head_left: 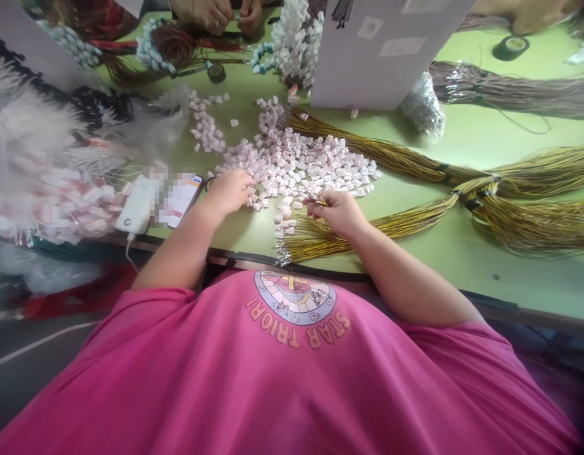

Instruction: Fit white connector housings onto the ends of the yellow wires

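Note:
A pile of small white plastic connector housings is spread over the green table. My left hand is at the pile's near left edge, its fingers bent and closed among the housings; what they hold, if anything, is too small to make out. My right hand is closed round a few yellow wires, whose ends show at its fingertips in front of the pile. Under that hand runs a bundle of yellow and black wires, its silvery ends near the table's front edge. A short row of housings lies between my hands.
Left of my left hand lie a phone and a white power bank with a cable. Bagged parts crowd the far left. A second wire bundle, an upright grey panel and a co-worker's hands are beyond.

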Action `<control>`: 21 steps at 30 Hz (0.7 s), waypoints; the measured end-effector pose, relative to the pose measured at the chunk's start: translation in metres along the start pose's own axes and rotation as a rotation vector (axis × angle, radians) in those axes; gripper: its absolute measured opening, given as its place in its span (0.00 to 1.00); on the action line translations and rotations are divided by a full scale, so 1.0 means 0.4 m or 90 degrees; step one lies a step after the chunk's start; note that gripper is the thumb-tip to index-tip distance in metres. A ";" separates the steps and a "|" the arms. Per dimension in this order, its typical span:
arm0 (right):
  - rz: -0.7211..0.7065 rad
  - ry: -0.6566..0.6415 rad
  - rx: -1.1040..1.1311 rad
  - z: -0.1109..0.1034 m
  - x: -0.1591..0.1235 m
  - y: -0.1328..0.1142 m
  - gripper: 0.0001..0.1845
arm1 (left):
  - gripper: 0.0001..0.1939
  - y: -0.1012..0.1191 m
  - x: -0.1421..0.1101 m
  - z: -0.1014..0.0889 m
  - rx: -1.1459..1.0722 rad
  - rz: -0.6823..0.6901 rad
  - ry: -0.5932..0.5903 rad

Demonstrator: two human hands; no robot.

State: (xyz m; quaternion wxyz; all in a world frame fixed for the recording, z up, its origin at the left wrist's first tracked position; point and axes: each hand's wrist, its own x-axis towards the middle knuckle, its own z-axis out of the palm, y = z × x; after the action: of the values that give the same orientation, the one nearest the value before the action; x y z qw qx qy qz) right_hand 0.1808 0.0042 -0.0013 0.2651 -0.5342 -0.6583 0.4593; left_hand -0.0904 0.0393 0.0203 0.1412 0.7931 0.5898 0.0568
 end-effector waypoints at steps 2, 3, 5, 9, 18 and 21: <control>0.013 -0.021 0.051 0.002 0.000 0.001 0.13 | 0.15 -0.022 0.019 0.011 0.045 0.022 -0.049; 0.019 -0.028 0.070 0.003 -0.001 0.000 0.12 | 0.15 -0.028 0.028 0.019 0.060 0.036 -0.065; 0.034 -0.029 0.083 0.005 -0.003 -0.004 0.12 | 0.13 -0.032 0.040 0.033 0.071 0.047 -0.078; 0.061 -0.002 0.081 0.009 -0.005 -0.011 0.11 | 0.12 0.000 0.028 0.029 -0.091 -0.002 0.009; 0.065 0.015 0.113 0.006 -0.011 -0.024 0.11 | 0.07 0.171 -0.024 0.055 -0.839 -0.080 -0.132; 0.061 0.015 0.055 0.003 -0.013 -0.032 0.11 | 0.12 0.184 -0.016 0.087 -0.960 -0.156 -0.149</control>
State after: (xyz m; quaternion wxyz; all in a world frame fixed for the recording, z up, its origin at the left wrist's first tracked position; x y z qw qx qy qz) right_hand 0.1755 -0.0014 0.0101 0.2738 -0.5584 -0.6084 0.4930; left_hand -0.0158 0.0084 0.0091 0.7100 0.4123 0.4565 0.3426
